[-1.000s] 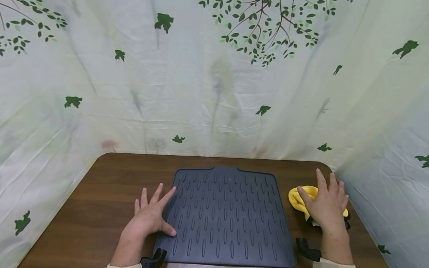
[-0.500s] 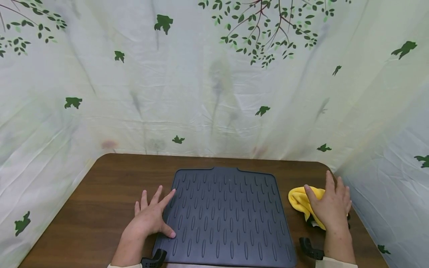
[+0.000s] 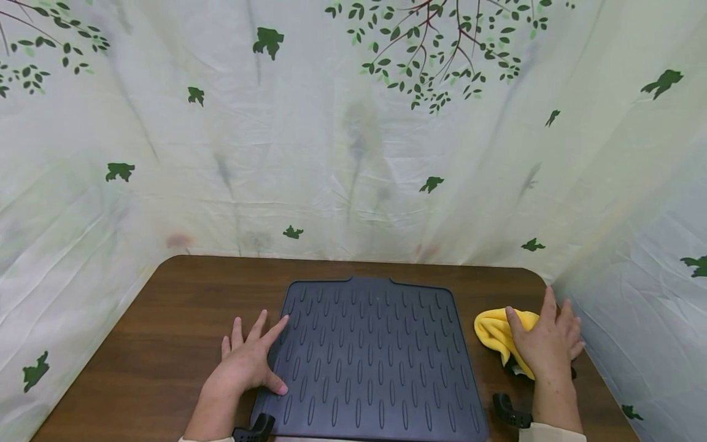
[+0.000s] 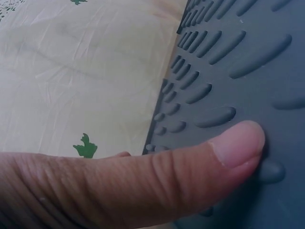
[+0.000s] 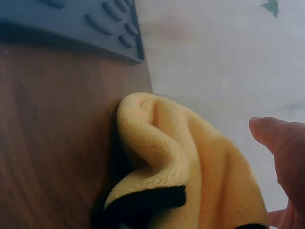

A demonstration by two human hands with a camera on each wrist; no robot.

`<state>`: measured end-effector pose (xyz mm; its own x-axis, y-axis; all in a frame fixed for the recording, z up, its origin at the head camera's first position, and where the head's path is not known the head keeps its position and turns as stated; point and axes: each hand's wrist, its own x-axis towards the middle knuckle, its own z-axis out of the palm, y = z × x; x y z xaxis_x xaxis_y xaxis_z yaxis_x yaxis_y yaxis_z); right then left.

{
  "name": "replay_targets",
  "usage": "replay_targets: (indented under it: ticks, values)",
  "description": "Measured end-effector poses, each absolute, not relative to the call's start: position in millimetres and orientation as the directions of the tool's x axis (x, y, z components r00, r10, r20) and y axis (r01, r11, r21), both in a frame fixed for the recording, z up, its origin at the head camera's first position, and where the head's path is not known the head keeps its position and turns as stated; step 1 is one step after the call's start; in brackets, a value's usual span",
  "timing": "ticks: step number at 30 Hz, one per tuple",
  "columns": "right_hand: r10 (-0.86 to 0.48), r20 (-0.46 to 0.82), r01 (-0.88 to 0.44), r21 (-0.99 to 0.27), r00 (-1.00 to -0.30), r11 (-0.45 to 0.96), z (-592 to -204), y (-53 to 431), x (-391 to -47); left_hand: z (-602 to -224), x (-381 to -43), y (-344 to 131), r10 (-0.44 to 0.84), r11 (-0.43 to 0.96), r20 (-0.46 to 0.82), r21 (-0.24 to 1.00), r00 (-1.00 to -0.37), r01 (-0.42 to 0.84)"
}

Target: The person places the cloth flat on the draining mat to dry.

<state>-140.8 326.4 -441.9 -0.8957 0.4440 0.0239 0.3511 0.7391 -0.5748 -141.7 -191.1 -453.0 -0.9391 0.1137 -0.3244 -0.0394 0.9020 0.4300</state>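
A dark grey rubbery mat [image 3: 370,356] with raised oval ridges lies flat on the wooden table. At its left edge is my left hand [image 3: 240,366], fingers spread; the thumb [image 4: 238,143] rests on the ridged surface. Over on the right, a crumpled yellow cloth [image 3: 497,331] with black edging lies on the table. My right hand [image 3: 547,347] is spread above and beside this cloth, covering part of it in the head view. In the right wrist view the thumb stands apart from the cloth's folds [image 5: 162,138]; whether other fingers touch it is hidden.
The brown wooden table [image 3: 166,331] has rounded far corners. A white curtain [image 3: 309,153] printed with leaves hangs behind it and along both sides. Each wrist wears a black camera mount [image 3: 510,411].
My right hand has shifted slightly right and toward the table's right edge, showing more of the yellow cloth. The left hand and the mat stay in place.
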Motion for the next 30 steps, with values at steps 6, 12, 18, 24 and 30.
replay_targets:
  ticks: [6, 12, 18, 24, 30]
  values:
    - [0.453, -0.018, 0.381, -0.572, -0.892, 0.727, -449.0, 331.1, -144.2, -453.5, -142.1, -190.3, 0.107, 0.903, -0.337, 0.427, -0.936, -0.051]
    - [0.442, -0.072, 0.403, -0.561, -0.894, 0.723, -459.1, 334.1, -147.5, -455.1, -143.6, -190.7, 0.105, 0.901, -0.346, 0.431, -0.932, -0.058]
    - [0.415, -0.128, 0.413, -0.545, -0.901, 0.73, -467.8, 333.8, -150.1, -456.3, -144.3, -191.0, 0.099, 0.902, -0.358, 0.425, -0.928, -0.068]
    - [0.384, -0.185, 0.42, -0.532, -0.905, 0.735, -472.1, 333.7, -150.9, -456.7, -144.0, -191.1, 0.1, 0.905, -0.356, 0.422, -0.929, -0.064]
    - [0.357, -0.214, 0.416, -0.515, -0.909, 0.75, -473.4, 334.4, -150.7, -457.1, -143.4, -191.2, 0.109, 0.901, -0.347, 0.431, -0.932, -0.055]
